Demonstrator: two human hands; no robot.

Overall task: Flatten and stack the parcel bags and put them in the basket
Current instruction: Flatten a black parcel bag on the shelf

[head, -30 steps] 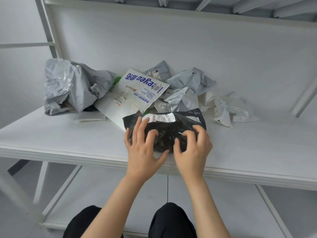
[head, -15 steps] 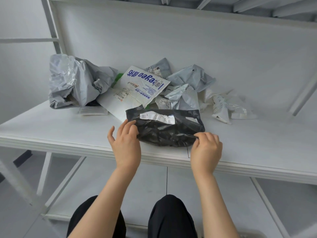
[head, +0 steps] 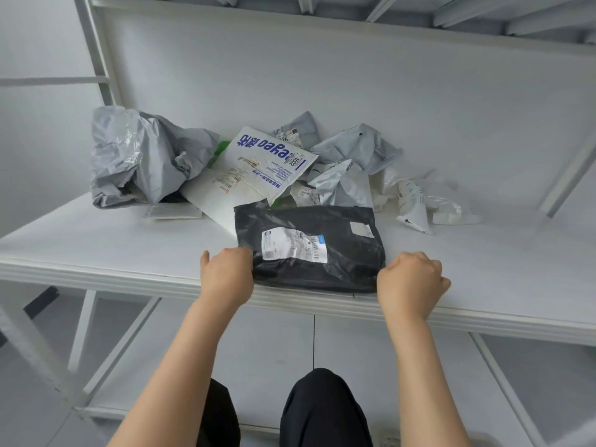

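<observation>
A black parcel bag [head: 342, 269] with a white shipping label lies spread out near the front edge of the white shelf [head: 96, 246]. My left hand [head: 227, 275] grips its near left corner with curled fingers. My right hand [head: 411, 280] grips its near right corner. Behind it sits a pile of crumpled bags: a large grey one [head: 135, 159] at the left, a white bag with blue print [head: 264, 162] in the middle, smaller grey bags [head: 354, 150] and clear white ones [head: 419, 201] to the right. No basket is in view.
The shelf has a white back wall [head: 354, 79] and another shelf above it. Slanted frame bars [head: 567, 175] run at the right and left. My knees in black trousers [head: 322, 411] are below the shelf edge.
The black bag has gone from a crumpled lump to a spread, flatter sheet. My hands moved apart from its middle to its two near corners and now grip them.
</observation>
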